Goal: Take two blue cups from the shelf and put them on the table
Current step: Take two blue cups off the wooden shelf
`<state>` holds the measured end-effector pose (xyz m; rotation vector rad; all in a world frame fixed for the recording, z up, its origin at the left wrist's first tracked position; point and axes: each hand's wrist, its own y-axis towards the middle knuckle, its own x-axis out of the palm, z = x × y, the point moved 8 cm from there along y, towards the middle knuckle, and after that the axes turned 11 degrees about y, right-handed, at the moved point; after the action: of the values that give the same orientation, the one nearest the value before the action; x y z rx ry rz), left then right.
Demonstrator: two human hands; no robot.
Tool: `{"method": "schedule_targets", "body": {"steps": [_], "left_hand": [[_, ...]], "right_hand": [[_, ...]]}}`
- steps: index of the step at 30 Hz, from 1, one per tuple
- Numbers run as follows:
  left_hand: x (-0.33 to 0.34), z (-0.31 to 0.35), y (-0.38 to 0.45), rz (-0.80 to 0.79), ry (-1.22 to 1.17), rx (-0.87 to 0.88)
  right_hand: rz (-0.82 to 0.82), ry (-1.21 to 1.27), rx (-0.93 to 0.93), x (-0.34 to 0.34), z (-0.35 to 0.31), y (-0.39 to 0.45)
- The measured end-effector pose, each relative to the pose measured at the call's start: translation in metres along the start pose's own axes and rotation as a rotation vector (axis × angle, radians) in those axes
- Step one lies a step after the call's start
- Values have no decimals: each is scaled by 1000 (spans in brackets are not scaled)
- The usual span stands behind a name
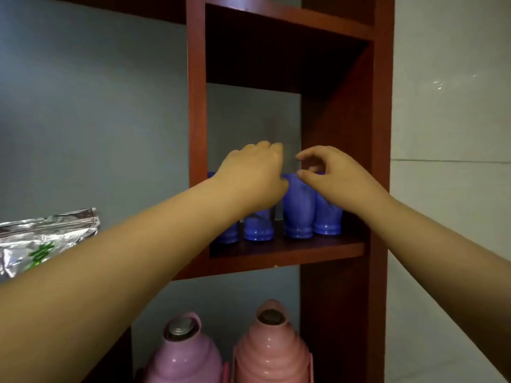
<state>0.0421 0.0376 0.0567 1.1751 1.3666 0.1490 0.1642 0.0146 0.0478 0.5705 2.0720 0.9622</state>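
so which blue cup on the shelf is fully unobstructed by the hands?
None entirely, but the second from the right shows most: nearly its whole body is visible between the left hand and right hand. The others show mainly their bases.

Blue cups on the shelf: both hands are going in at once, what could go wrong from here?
The blue cups stand packed side by side, so lifting one may knock a neighbour over. The left hand hides the cups behind it, so its grip may be poor. A tipped cup could roll off the shelf onto the flasks below.
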Motion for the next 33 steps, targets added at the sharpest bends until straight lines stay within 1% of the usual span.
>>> {"method": "schedule_targets", "body": {"steps": [1, 2, 4, 7, 10, 13, 16, 22, 25, 29, 33], "left_hand": [[4, 0, 1, -30, 99, 2], [8, -1, 3, -26, 180, 0], [18, -1, 3, -76, 286, 12], [28, -2, 6, -115, 285, 20], [28, -5, 10, -88, 213, 7], [30, -5, 13, -94, 106, 4], [30, -6, 12, -94, 10, -14], [22, -5, 1, -31, -187, -15], [22, -1, -6, 14, -252, -3], [29, -4, -12, 41, -367, -53], [37, -4, -19, 26, -513, -108]], "right_hand": [[3, -100, -7, 2, 2, 0], [13, -197, -10, 1, 3, 2], [14, -305, -13, 3, 9, 0], [14, -320, -46, 8, 11, 0], [41, -307, -47, 8, 16, 3], [46, -196, 3, 8, 21, 6], [30, -121, 13, 7, 23, 7], [24, -28, 10, -5, 20, -2], [46, 32, 13, -10, 22, -7], [74, 116, 24, -6, 27, -13], [88, 113, 43, -2, 30, -19]]}}
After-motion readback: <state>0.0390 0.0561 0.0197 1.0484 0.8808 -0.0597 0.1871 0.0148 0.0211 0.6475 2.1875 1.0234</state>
